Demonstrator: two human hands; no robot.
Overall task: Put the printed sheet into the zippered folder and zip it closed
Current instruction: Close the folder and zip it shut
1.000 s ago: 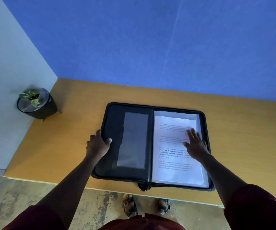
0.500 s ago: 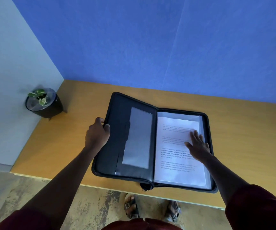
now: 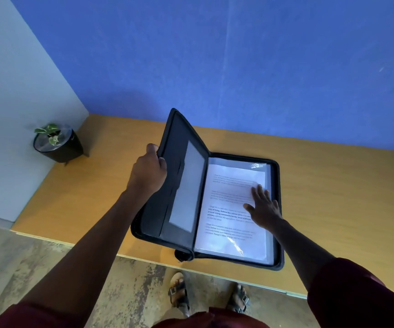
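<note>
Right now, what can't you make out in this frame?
- Printed sheet wording: too small and blurred, head view.
- Zip pull at the folder spine: in shadow, head view.
- Left hand fingertips: hidden behind the raised cover.
- Sheet under the right hand: covered.

Black folder (image 3: 174,185); white sheet (image 3: 229,209), black text; tan table (image 3: 333,197); blue wall (image 3: 238,67).

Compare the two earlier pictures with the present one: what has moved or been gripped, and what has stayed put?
The left hand went from resting on the zippered folder's left cover to gripping its outer edge and swinging it up towards closing. The right hand stays flat on the printed sheet in the right half. The potted plant has not moved.
</note>
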